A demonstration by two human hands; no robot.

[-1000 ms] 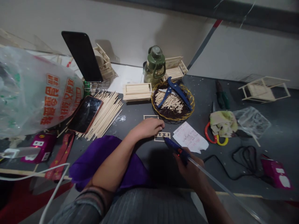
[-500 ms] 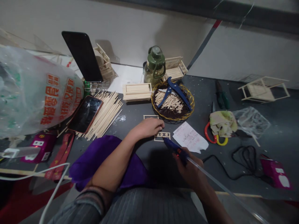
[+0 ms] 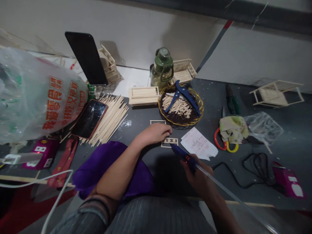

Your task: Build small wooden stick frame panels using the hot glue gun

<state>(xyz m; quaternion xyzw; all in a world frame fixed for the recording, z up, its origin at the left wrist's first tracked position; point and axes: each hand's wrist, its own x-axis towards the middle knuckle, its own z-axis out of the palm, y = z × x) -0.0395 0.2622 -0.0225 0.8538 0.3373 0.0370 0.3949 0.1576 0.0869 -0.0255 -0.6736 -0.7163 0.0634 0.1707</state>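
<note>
Two hands, centre: left hand [image 3: 156, 132], right hand [image 3: 198, 177]; one glue gun [image 3: 182, 154], lower centre; two small stick frames [image 3: 170, 143] [image 3: 158, 121], centre, upper one partly hidden; two phones [image 3: 86, 58] [image 3: 90, 118], left and upper left; two magenta boxes [image 3: 44, 149] [image 3: 287, 180], lower left, lower right; one bottle [image 3: 162, 66], upper centre; one basket [image 3: 180, 123], one blue cutter [image 3: 188, 97], centre

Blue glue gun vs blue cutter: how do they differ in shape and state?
The glue gun is gripped in the right hand; the cutter lies in the basket, untouched.
The glue gun has a long clear rod out its rear; the cutter has two arms spread in a V.
The glue gun shows a red light; the cutter shows none.
Both are blue.
</note>
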